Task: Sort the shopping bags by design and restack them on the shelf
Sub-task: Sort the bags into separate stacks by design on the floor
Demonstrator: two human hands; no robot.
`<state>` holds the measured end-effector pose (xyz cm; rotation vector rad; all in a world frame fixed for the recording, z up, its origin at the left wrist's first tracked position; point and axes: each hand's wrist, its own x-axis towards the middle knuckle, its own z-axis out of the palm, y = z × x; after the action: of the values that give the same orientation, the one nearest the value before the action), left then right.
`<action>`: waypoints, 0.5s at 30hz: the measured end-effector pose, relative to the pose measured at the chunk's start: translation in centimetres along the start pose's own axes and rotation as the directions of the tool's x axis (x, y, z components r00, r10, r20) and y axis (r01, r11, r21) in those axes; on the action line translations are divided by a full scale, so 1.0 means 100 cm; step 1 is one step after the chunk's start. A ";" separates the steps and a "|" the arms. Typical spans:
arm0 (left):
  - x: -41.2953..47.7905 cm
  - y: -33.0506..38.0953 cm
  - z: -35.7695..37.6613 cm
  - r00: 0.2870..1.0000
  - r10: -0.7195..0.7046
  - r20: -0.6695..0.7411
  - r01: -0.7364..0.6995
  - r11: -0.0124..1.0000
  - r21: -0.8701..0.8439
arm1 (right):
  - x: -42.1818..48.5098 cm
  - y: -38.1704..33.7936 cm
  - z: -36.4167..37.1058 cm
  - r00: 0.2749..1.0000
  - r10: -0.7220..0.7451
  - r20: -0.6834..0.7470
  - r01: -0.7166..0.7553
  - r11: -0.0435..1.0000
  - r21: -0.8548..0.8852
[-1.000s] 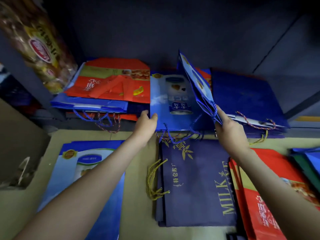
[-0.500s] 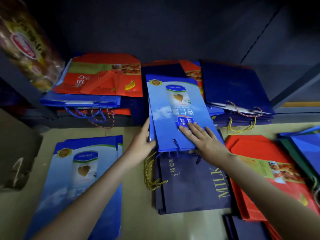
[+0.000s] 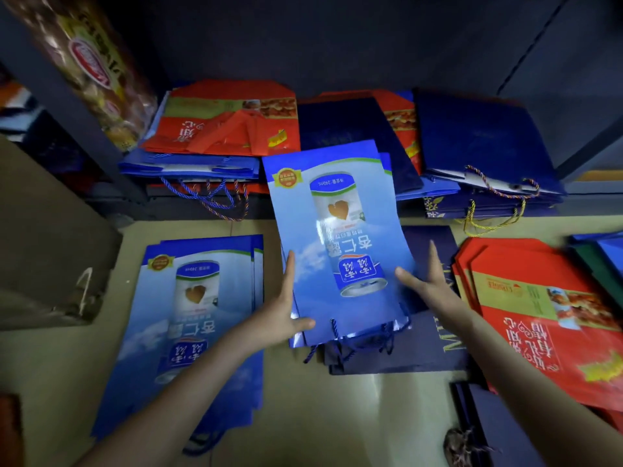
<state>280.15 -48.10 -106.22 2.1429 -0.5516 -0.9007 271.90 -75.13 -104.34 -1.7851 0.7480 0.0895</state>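
Observation:
A small stack of light blue bags (image 3: pixel 337 237) printed with a drink can is held between my hands, tilted over the navy "MILK" bags (image 3: pixel 435 335) on the floor. My left hand (image 3: pixel 286 315) grips its lower left edge, thumb on the front. My right hand (image 3: pixel 429 284) clasps the right edge, thumb on the front. A pile of the same blue can bags (image 3: pixel 199 315) lies on the floor at left. Red bags (image 3: pixel 556 315) lie at right. On the shelf sit a red-topped stack (image 3: pixel 229 126), navy bags (image 3: pixel 344 129) and royal blue bags (image 3: pixel 482 143).
A snack package (image 3: pixel 91 65) leans on the shelf post (image 3: pixel 67 109) at upper left. A cardboard box (image 3: pixel 50 244) stands at left. Dark bags (image 3: pixel 495 419) lie at lower right, green and blue ones (image 3: pixel 603 257) at the far right.
The light blue can bags came off the shelf toward me and now hang over the navy bags. My right hand shifted from lying flat on top to the right edge.

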 end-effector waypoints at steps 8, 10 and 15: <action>-0.014 -0.016 -0.014 0.957 -0.115 -0.265 0.014 0.935 -0.353 | -0.015 -0.008 0.044 0.985 0.082 0.153 -0.137 0.908 0.396; -0.027 -0.022 -0.020 0.926 -0.168 -0.338 0.074 0.959 -0.272 | -0.027 -0.008 0.064 0.984 0.028 0.174 -0.111 0.867 0.486; -0.079 -0.061 -0.029 0.909 -0.257 -0.327 0.240 0.966 -0.094 | -0.048 0.004 0.107 0.939 -0.139 0.316 0.066 0.971 0.230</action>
<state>277.71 -38.01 -106.13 2.2872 -0.0812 -0.6464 271.09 -63.67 -106.49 -1.5456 0.4046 0.2233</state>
